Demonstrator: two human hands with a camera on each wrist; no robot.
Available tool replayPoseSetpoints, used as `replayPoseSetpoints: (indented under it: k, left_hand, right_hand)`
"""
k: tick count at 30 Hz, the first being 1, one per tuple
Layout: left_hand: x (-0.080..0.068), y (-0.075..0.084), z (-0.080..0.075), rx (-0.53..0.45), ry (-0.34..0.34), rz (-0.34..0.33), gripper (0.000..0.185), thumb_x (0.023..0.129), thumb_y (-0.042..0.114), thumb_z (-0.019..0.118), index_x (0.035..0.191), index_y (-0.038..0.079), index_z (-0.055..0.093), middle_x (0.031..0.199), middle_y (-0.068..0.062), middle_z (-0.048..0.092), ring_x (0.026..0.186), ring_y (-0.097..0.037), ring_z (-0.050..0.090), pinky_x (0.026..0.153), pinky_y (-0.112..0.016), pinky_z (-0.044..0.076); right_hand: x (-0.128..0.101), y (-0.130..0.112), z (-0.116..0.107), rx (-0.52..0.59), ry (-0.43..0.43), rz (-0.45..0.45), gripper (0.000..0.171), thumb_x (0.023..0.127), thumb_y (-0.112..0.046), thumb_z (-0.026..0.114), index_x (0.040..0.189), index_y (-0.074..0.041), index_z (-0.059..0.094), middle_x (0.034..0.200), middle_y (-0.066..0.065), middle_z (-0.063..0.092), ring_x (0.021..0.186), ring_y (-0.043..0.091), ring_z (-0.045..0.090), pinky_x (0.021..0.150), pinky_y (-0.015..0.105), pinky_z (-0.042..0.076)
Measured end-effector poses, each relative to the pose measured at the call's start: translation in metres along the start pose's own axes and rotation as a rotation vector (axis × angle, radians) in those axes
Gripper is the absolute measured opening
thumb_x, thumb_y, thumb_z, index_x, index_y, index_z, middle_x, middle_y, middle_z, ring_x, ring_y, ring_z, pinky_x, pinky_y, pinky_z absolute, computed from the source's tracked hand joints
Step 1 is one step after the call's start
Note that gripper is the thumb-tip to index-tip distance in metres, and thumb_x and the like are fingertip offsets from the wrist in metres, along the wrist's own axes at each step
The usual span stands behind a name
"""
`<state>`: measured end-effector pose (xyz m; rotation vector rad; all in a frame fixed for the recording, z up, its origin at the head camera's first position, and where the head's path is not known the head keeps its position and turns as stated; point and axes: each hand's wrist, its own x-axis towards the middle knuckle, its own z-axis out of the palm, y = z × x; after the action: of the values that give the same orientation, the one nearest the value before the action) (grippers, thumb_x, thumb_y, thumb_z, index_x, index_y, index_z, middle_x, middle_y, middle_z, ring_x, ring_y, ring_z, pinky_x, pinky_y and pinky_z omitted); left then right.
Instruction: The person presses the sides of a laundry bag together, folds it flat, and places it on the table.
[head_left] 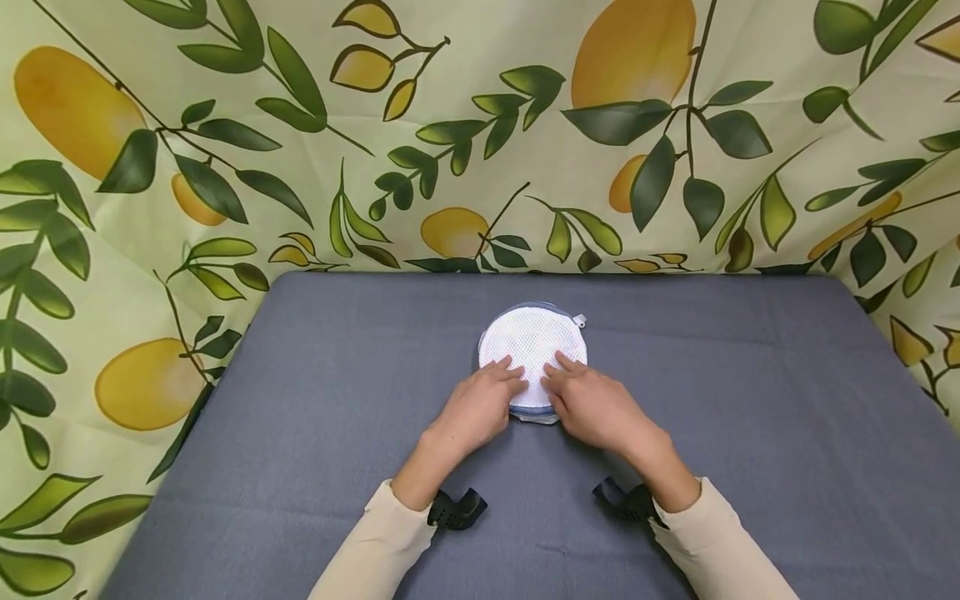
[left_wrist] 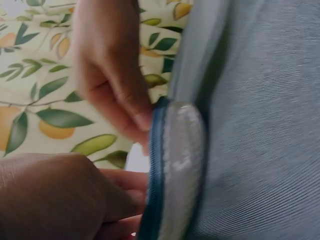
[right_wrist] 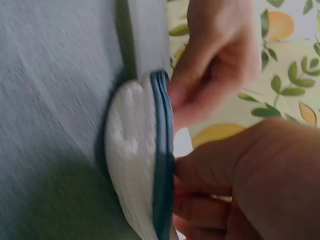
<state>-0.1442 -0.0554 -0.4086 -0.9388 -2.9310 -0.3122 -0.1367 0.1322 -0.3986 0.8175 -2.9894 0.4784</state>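
Note:
A round white mesh zip pouch [head_left: 532,337] lies flat on the grey-covered table, edged by a blue-grey zipper [left_wrist: 156,175]. Its zipper pull [head_left: 579,320] sticks out at the far right of the rim. My left hand [head_left: 480,400] rests on the pouch's near left part, fingers spread and fairly straight. On the near right part, my right hand [head_left: 600,407] touches the top in the same way. The right wrist view shows the pale mesh side [right_wrist: 132,145] bulging under the zipper. Whatever may be inside the pouch cannot be seen.
The grey tabletop [head_left: 360,375] extends to both sides of the pouch. A cloth printed with fruit and leaves [head_left: 465,125] hangs behind the table and along its sides. Black wrist mounts [head_left: 456,510] show below both forearms.

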Motion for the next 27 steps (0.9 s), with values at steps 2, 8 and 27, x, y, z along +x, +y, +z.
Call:
replayPoseSetpoints:
  k: [2,8,27]
  left_hand:
    - [0.002,0.001,0.003,0.015,0.004,-0.003,0.034,0.083,-0.003,0.062,0.113,0.011,0.072,0.128,-0.003,0.061,0.128,-0.021,0.048,0.103,-0.034,0.039]
    - [0.006,-0.001,0.007,0.015,0.047,0.003,0.035,0.080,-0.005,0.062,0.110,0.010,0.072,0.125,-0.004,0.062,0.125,-0.021,0.050,0.096,-0.035,0.045]
    - [0.031,-0.017,0.026,0.137,0.091,0.018,0.040,0.097,0.020,0.053,0.133,0.003,0.056,0.146,-0.014,0.041,0.140,-0.030,0.027,0.113,-0.041,0.021]
  right_hand:
    - [0.001,0.000,0.002,-0.028,0.011,-0.002,0.027,0.092,-0.013,0.060,0.114,-0.001,0.069,0.129,0.015,0.059,0.125,0.034,0.048,0.093,0.052,0.044]
    - [0.004,0.002,0.005,-0.049,0.027,0.026,0.027,0.093,-0.016,0.060,0.115,-0.004,0.070,0.130,0.014,0.058,0.123,0.034,0.051,0.090,0.053,0.046]
    - [0.026,0.021,0.023,-0.080,0.273,-0.049,0.034,0.094,-0.009,0.058,0.123,0.008,0.059,0.132,0.022,0.054,0.129,0.038,0.042,0.107,0.049,0.031]
